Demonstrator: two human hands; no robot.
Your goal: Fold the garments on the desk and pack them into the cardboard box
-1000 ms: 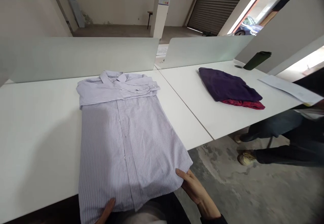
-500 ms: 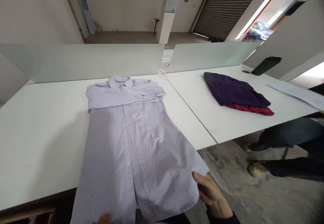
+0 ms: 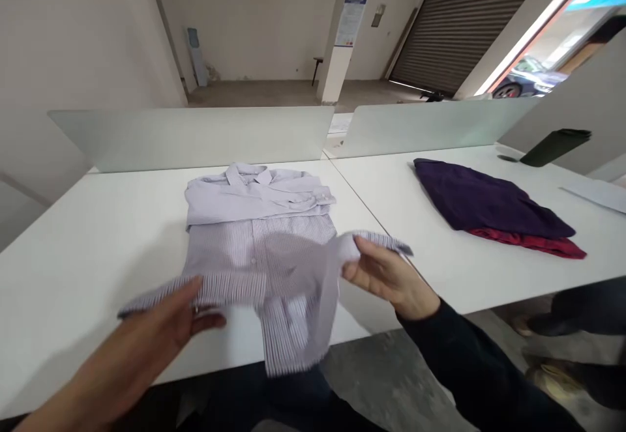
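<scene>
A pale striped button-up shirt [image 3: 220, 240] lies on the white table with its collar at the far end and its sleeves folded across the chest. Its lower part is lifted and doubled upward, blurred by motion. My left hand [image 3: 166, 321] grips the hem on the left side, fingers under the cloth. On the right, my right hand [image 3: 381, 272] pinches the other side of the hem between thumb and fingers, raised above the table. A flap of the shirt front hangs down between the two hands.
On the right half of the white table [image 3: 73, 223] lies a stack of dark purple cloth [image 3: 484, 197] over red cloth [image 3: 528, 242]. A dark green object [image 3: 556, 146] stands behind it. Frosted partitions [image 3: 210, 135] line the far edge. A person's legs [image 3: 581, 308] show at lower right.
Both hands have risen and moved forward with the hem, so the shirt's lower part, which hung over the near edge, is now folded up over the table. The view has shifted slightly.
</scene>
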